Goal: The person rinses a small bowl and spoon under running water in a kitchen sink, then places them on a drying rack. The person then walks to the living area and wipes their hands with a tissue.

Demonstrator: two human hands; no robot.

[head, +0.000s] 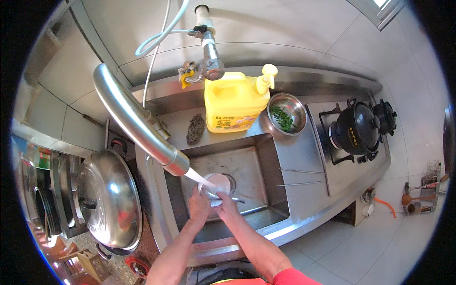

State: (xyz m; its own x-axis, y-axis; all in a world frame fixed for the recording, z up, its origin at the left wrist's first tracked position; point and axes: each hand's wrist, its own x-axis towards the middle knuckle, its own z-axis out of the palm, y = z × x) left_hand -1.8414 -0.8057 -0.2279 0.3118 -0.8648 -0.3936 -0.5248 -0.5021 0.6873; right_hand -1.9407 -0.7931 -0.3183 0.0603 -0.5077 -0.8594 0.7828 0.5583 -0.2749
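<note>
A stream of water (197, 177) pours from the steel faucet (142, 123) into a white bowl (221, 181) held inside the steel sink (245, 162). My left hand (198, 205) grips the bowl's left side. On its near right side is my right hand (226, 206), thumb over the rim. A metal utensil, perhaps a spoon (238, 200), pokes out to the right by my right fingers; whether that hand holds it too is unclear. The bowl's underside and most of my fingertips are hidden.
Behind the sink stand a yellow pump jug (231, 103), a brown scrubber (196, 129) and a steel bowl (301, 121) of green vegetables (283, 118). Two thin sticks (302, 171) jut over the sink's right edge. Black pots (358, 128) sit around the stove; a large lidded pan (107, 199) stands left.
</note>
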